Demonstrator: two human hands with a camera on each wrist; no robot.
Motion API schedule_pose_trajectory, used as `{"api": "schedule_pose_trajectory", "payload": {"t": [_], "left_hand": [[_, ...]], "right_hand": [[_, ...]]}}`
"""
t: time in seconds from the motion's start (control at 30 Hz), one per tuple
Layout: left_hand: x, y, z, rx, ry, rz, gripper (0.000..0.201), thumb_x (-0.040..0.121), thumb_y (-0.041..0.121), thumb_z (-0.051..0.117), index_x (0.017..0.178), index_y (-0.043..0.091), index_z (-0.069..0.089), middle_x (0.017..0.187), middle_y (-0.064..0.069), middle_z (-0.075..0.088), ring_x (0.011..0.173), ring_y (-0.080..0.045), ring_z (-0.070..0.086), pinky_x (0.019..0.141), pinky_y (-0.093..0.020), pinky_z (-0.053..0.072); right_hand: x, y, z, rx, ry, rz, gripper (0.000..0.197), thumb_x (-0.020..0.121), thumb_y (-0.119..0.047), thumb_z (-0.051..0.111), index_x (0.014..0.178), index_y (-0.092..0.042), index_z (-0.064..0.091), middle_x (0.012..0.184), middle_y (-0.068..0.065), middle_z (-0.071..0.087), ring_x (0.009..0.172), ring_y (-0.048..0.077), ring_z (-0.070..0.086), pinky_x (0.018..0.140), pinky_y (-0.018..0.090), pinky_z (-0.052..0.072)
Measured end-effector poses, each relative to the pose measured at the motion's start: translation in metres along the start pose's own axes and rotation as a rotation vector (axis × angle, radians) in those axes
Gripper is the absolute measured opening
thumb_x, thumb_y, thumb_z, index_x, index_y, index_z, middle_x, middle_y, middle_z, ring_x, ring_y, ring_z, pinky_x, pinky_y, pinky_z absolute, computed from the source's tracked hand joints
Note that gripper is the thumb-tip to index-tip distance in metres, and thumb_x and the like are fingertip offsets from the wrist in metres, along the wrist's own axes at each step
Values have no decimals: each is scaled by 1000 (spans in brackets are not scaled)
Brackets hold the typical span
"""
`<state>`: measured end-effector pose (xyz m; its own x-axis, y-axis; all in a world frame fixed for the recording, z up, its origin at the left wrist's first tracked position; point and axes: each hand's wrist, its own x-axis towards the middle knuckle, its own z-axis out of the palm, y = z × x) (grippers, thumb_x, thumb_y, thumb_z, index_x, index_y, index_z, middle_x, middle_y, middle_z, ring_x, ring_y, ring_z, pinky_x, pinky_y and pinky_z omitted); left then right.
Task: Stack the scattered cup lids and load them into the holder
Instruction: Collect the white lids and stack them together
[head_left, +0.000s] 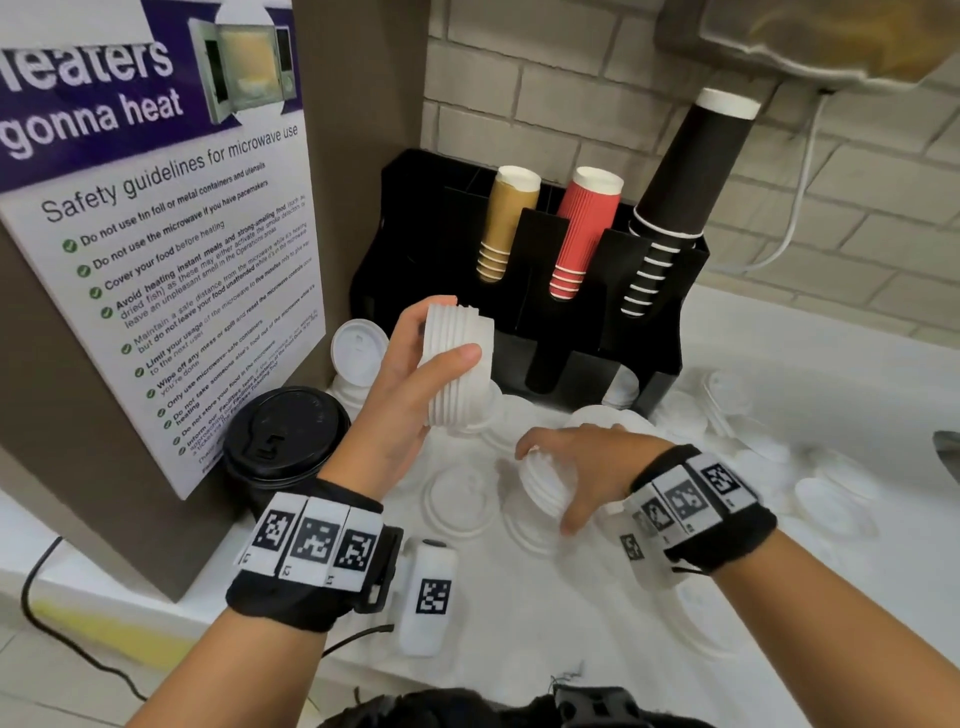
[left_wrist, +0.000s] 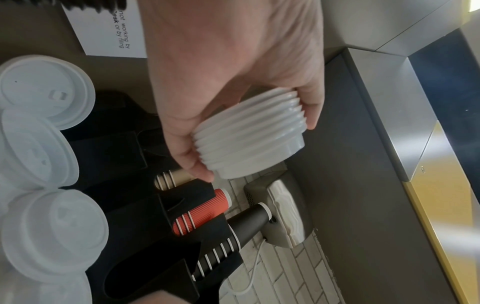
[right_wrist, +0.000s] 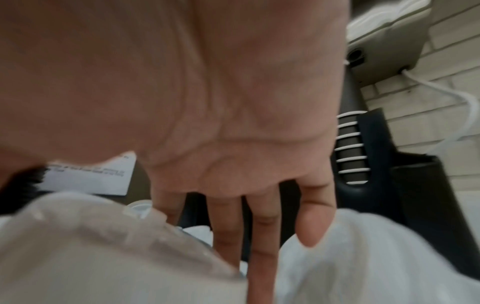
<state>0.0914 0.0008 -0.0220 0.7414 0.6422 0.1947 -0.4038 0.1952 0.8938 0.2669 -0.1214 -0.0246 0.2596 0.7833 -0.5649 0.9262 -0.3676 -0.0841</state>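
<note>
My left hand (head_left: 453, 332) grips a tall stack of white lids (head_left: 457, 374), held tilted in the air just in front of the black holder (head_left: 670, 312). In the left wrist view, thumb and fingers of the left hand (left_wrist: 257, 148) clamp the ribbed stack of lids (left_wrist: 249, 139). My right hand (head_left: 545, 486) is low over the counter, with fingers and thumb around a smaller lid stack (head_left: 543, 483). In the right wrist view this smaller stack (right_wrist: 103, 257) is blurred beside the fingers (right_wrist: 262, 226). Several loose white lids (head_left: 457, 501) lie scattered on the white counter.
The holder carries tan (head_left: 506, 223), red (head_left: 584, 234) and black cup stacks (head_left: 675, 197). A black-lidded cup (head_left: 283, 436) stands at the left by a poster panel (head_left: 156, 260). More lids (head_left: 831, 499) lie to the right, and one lid (head_left: 358, 348) leans by the holder.
</note>
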Motion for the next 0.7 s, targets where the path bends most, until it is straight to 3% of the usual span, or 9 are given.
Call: {"api": "schedule_pose_trajectory", "payload": {"t": [0.1, 0.2, 0.3, 0.4, 0.53, 0.7], "left_hand": [[-1, -2, -1, -13, 2, -1, 54, 64, 41, 71, 116, 41, 55, 107, 13, 63, 93, -2, 64, 71, -21, 53], [-2, -3, -3, -14, 0, -3, 51, 65, 41, 71, 114, 42, 56, 102, 17, 65, 92, -1, 65, 70, -20, 52], [-1, -2, -4, -16, 16, 2, 53, 64, 41, 72, 115, 41, 56, 105, 14, 64, 94, -3, 64, 72, -20, 53], [0, -1, -6, -18, 31, 4, 56, 64, 42, 72, 117, 40, 55, 104, 15, 65, 94, -3, 64, 72, -21, 53], [0, -1, -4, -22, 40, 1, 58, 64, 39, 72, 120, 38, 54, 107, 13, 63, 94, -4, 64, 71, -22, 53], [0, 0, -2, -16, 31, 6, 56, 68, 32, 71, 121, 37, 52, 109, 9, 61, 93, -4, 64, 70, -21, 53]], "right_hand": [[-11, 12, -7, 27, 42, 19, 79, 64, -33, 80, 124, -50, 31, 109, -9, 47, 102, 18, 48, 86, 35, 37], [-18, 17, -1, 5, -10, 33, 81, 62, -33, 82, 123, -52, 31, 111, -8, 45, 103, 19, 46, 83, 34, 46], [-20, 15, 12, -127, -42, 61, 89, 59, -35, 85, 129, -48, 31, 120, -7, 37, 110, 21, 38, 83, 34, 43], [-17, 14, 8, -150, 30, 68, 94, 59, -40, 85, 136, -39, 32, 126, -5, 30, 115, 23, 32, 88, 36, 44], [12, 4, -11, -85, 188, 41, 81, 73, -52, 73, 140, -27, 36, 130, 1, 38, 120, 23, 34, 96, 37, 37], [69, -13, -12, -129, 169, 170, 86, 80, -56, 65, 148, -24, 25, 138, 5, 44, 131, 28, 36, 105, 44, 33]]}}
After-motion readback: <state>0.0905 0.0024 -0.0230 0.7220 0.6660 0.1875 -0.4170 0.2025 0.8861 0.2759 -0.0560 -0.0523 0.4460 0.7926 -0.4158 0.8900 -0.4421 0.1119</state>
